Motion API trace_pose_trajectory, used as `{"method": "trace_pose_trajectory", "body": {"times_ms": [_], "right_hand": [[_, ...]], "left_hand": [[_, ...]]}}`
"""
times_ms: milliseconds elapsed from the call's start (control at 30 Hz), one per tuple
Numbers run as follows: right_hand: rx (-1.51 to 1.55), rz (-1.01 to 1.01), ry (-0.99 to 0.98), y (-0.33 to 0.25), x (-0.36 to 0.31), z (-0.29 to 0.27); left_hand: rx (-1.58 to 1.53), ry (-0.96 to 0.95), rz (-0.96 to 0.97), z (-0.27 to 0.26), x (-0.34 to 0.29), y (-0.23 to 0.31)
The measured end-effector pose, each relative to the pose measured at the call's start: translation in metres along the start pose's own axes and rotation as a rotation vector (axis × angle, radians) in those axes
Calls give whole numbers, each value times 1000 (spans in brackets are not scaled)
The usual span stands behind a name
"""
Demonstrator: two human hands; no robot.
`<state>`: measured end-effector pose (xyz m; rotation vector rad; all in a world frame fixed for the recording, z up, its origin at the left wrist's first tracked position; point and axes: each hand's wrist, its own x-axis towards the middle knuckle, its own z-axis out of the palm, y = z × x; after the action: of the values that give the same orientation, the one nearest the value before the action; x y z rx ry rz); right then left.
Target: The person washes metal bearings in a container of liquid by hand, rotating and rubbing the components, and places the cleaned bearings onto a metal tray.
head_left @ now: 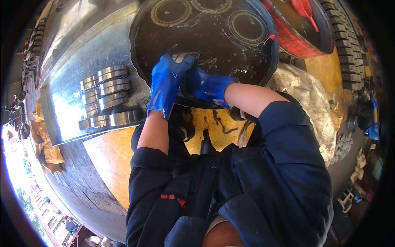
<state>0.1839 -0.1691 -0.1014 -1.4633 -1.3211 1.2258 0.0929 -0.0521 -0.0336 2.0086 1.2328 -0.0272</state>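
Observation:
My left hand (168,76), in a blue rubber glove, is closed around a metal bearing ring (184,56) at the near left side of a round tub (132,45). Also gloved in blue, my right hand (207,86) presses against the ring from the right, its fingertips hidden behind the ring and the left hand. Dark liquid (205,39) fills the tub. Toward its far side sit three round bearing-like rings (247,27). Shiny metal rings (114,88) stand in short stacks on a metal sheet (68,119) to my left.
A red basin (284,31) with a red scoop (303,9) inside stands at the far right, beside a large tyre (347,45). A pale crumpled sack (308,99) lies right of the tub. Torn brown paper (47,144) lies at the left.

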Motion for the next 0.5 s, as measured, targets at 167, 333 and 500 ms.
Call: {"method": "trace_pose_trajectory", "body": {"times_ms": [167, 333, 500], "right_hand": [[-50, -114, 85, 21, -1, -1], [-184, 214, -256, 74, 27, -9], [3, 454, -435, 70, 35, -15]], "left_hand": [[36, 9, 50, 7, 5, 1], [55, -5, -4, 5, 3, 10], [70, 2, -1, 6, 3, 5]]}}
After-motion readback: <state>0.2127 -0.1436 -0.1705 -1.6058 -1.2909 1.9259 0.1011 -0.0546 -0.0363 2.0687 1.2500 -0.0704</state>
